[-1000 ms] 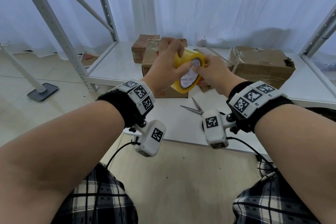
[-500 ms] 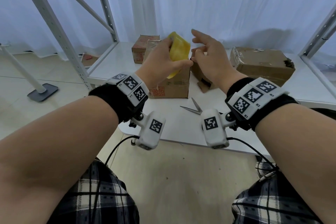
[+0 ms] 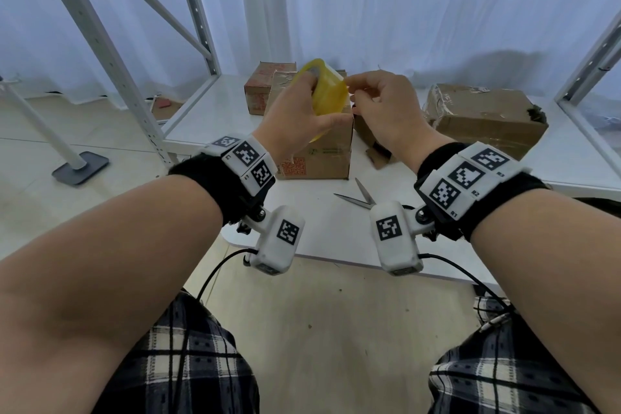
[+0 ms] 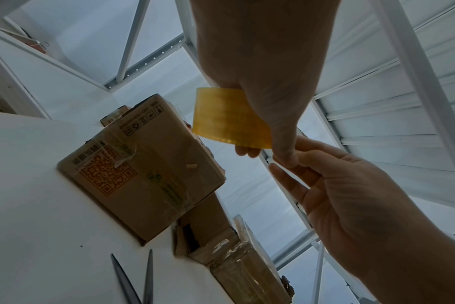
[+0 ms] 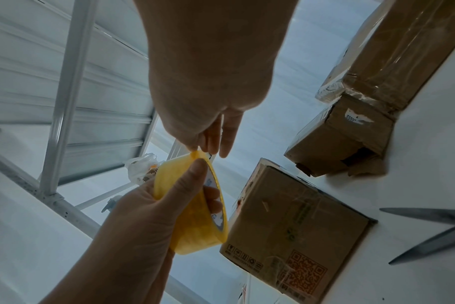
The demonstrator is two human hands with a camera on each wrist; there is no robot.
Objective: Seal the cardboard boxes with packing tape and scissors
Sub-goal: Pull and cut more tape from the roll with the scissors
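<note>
Left hand (image 3: pixel 295 111) grips the yellow tape roll (image 3: pixel 331 94), fingers through its core, raised above the near cardboard box (image 3: pixel 322 155). Right hand (image 3: pixel 383 111) pinches at the roll's rim. Scissors (image 3: pixel 356 197) lie open on the white shelf (image 3: pixel 319 228), near edge.

White metal shelving frame (image 3: pixel 111 54) with perforated uprights and diagonal braces; white shelf board (image 3: pixel 208 111) as the work surface. Sheer white curtain (image 3: pixel 386 10) across the back. Beige tiled floor (image 3: pixel 33 161). White pole on a dark grey flat base plate (image 3: pixel 80 163) standing on the floor at left. Small reddish item (image 3: pixel 164 103) on the floor behind the left upright, too small to identify. Crumpled white plastic bag (image 5: pixel 140 166) visible in the right wrist view. Black-and-white plaid trousers (image 3: pixel 188 363) at the bottom edge.
</note>
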